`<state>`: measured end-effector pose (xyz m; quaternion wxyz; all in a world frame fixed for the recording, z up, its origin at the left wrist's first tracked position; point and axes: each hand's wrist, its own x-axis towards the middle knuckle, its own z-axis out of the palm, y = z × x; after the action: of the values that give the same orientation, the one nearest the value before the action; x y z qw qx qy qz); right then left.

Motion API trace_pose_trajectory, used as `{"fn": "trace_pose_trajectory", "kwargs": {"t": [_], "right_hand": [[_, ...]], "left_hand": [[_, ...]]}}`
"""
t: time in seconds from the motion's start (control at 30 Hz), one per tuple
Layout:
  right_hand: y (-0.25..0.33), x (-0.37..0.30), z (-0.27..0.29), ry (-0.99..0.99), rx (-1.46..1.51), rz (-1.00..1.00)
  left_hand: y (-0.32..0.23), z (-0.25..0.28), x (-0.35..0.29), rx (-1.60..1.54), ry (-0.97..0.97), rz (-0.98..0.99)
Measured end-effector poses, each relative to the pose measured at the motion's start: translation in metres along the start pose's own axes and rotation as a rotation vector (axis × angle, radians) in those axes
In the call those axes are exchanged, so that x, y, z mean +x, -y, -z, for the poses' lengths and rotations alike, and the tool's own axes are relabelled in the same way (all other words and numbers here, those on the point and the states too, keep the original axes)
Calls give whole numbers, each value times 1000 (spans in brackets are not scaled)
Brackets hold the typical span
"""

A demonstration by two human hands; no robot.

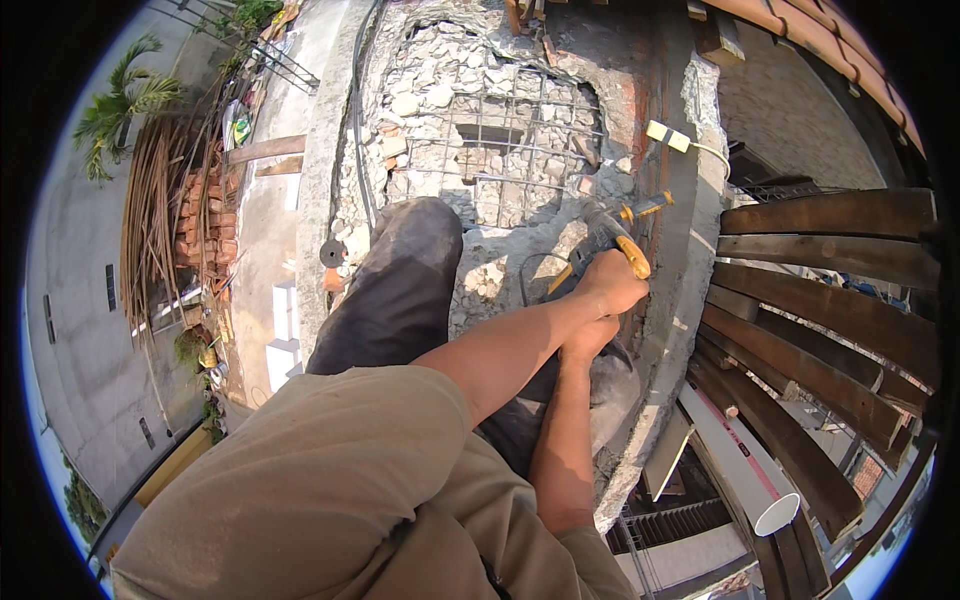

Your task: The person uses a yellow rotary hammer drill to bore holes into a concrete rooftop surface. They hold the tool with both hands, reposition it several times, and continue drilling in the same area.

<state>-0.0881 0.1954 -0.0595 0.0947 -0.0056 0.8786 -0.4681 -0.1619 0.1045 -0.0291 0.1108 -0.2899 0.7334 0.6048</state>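
A power hammer drill (604,228) with a dark body and yellow parts lies at the right edge of the broken-out area. Its side handle (648,206) points to the right. My left hand (612,284) is closed at the tool's rear, beside a yellow section, with the fingers mostly hidden. Just below it, partly covered, my right hand (590,338) is closed too; whatever it grips is out of sight. A dark cord (524,275) loops left of the tool. Steel mesh (510,135) crosses the rubble (430,95) ahead of my knees.
A rectangular hole (485,150) opens beneath the mesh. A white-yellow power socket (668,136) with a cable sits on the right ledge. Wooden planks (820,290) and a white pipe (745,465) are beyond it. Bricks (205,220) and long rods (150,210) lie far below left.
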Motion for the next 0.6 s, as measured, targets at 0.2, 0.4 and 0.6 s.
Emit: {"fn": "trace_pose_trajectory", "kwargs": {"t": [0.2, 0.4, 0.6], "right_hand": [[-3, -4, -1, -59, 15, 95], [-7, -2, 5, -26, 28, -16], [-15, -5, 0, -45, 77, 11]], "left_hand": [[-3, 4, -14, -90, -31, 76], [-8, -4, -12, -39, -27, 75], [-6, -6, -14, -43, -29, 48]]}}
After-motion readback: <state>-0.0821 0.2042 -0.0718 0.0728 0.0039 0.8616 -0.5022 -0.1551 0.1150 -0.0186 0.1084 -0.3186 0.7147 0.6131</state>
